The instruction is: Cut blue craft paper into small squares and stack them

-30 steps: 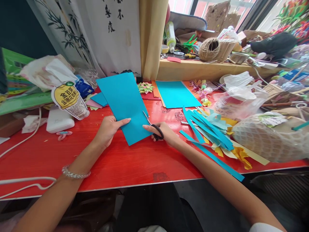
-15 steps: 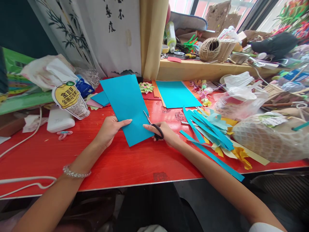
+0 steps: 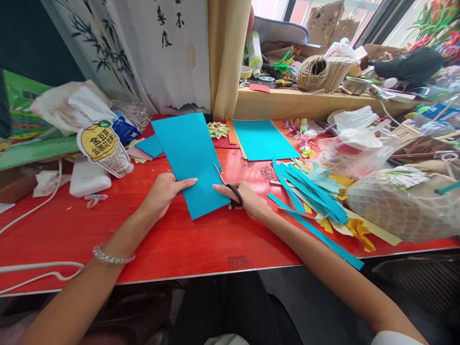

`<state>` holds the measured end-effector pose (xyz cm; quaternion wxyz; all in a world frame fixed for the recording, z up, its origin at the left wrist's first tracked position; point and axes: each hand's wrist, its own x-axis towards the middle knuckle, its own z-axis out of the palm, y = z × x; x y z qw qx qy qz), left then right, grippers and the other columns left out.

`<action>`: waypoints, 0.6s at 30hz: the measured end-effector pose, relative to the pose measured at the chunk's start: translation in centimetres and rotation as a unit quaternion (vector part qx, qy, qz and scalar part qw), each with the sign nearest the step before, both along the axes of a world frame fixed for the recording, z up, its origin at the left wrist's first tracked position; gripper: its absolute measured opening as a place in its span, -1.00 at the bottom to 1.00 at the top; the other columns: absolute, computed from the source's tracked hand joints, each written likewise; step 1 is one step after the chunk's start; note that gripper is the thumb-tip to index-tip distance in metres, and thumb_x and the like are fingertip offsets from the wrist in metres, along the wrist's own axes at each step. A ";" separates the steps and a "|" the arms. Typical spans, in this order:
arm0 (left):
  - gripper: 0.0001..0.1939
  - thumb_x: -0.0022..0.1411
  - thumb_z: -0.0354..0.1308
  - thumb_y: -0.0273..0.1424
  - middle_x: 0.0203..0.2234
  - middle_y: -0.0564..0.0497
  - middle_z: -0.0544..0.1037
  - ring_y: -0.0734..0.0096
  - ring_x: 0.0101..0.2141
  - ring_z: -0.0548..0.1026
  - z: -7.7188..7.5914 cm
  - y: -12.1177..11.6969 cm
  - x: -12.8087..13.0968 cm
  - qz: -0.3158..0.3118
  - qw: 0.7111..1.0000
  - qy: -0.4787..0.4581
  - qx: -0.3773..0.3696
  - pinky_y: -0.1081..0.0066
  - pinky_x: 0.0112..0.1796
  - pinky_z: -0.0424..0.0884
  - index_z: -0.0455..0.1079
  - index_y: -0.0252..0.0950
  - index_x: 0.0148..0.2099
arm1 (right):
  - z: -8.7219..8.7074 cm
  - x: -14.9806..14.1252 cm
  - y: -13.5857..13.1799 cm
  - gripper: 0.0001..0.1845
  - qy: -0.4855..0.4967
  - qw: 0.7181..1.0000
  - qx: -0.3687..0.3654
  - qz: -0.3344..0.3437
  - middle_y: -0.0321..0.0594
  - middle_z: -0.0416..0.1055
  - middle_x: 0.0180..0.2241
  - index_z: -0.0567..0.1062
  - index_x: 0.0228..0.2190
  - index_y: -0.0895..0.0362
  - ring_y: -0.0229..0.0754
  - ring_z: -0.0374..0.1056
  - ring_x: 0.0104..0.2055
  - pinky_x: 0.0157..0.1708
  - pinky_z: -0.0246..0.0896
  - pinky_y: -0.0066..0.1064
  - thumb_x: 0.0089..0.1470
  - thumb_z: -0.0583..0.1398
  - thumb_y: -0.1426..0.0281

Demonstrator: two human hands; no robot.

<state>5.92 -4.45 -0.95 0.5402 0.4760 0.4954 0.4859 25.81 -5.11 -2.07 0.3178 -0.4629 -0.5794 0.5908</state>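
Observation:
A blue sheet of paper (image 3: 190, 153) is held up above the red table, tilted towards me. My left hand (image 3: 166, 190) grips its lower left edge, thumb on top and fingers behind. My right hand (image 3: 244, 196) is closed round a pair of scissors (image 3: 235, 194) with black handles, and its thumb also rests on the paper's lower right edge. The scissor blades point up and left over that right edge. Part of the right hand's fingers is hidden behind the sheet and the handles.
Cut blue strips (image 3: 316, 191) lie in a pile on the right of the red table (image 3: 201, 249). Another blue sheet (image 3: 264, 140) rests at the back. A white power bank (image 3: 89, 178) sits at left, and a net-wrapped bundle (image 3: 402, 206) at right.
The upper part of the blue sheet has shifted slightly right and down, its top edge now more even. Both hands and the scissors stay nearly in place.

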 end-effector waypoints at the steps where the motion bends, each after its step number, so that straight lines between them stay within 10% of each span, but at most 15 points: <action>1: -0.56 -0.21 0.35 -0.30 -0.18 -0.12 0.55 0.07 -0.15 0.48 0.0 0.0 0.0 -0.003 1.000 0.003 -0.003 0.22 -0.17 0.44 0.48 -0.34 -0.21 | 0.1 0.0 0.0 -0.52 0.000 1.000 -0.006 -0.001 -0.37 0.12 -0.68 0.23 -0.67 0.15 -0.34 0.21 -0.64 -0.61 0.03 -0.47 -0.23 0.23 0.01; 11: -0.57 -0.18 0.34 -0.29 -0.17 -0.13 0.54 0.07 -0.15 0.48 -0.1 -0.1 0.0 -0.016 1.000 0.005 -0.008 0.24 -0.17 0.45 0.47 -0.36 -0.20 | 0.3 -0.1 -0.1 -0.52 0.005 1.000 0.011 0.007 -0.37 0.12 -0.67 0.23 -0.68 0.15 -0.38 0.13 -0.64 -0.60 0.09 -0.47 -0.21 0.22 0.01; 18: -0.57 -0.23 0.36 -0.26 -0.24 -0.12 0.57 0.06 -0.19 0.50 0.0 -0.2 0.2 -0.026 0.999 0.012 -0.027 0.21 -0.19 0.45 0.49 -0.33 -0.24 | 0.4 0.0 -0.1 -0.45 -0.006 1.000 0.005 -0.001 -0.41 0.04 -0.70 0.13 -0.71 0.13 -0.42 -0.06 -0.66 -0.66 -0.24 -0.46 -0.22 0.20 -0.03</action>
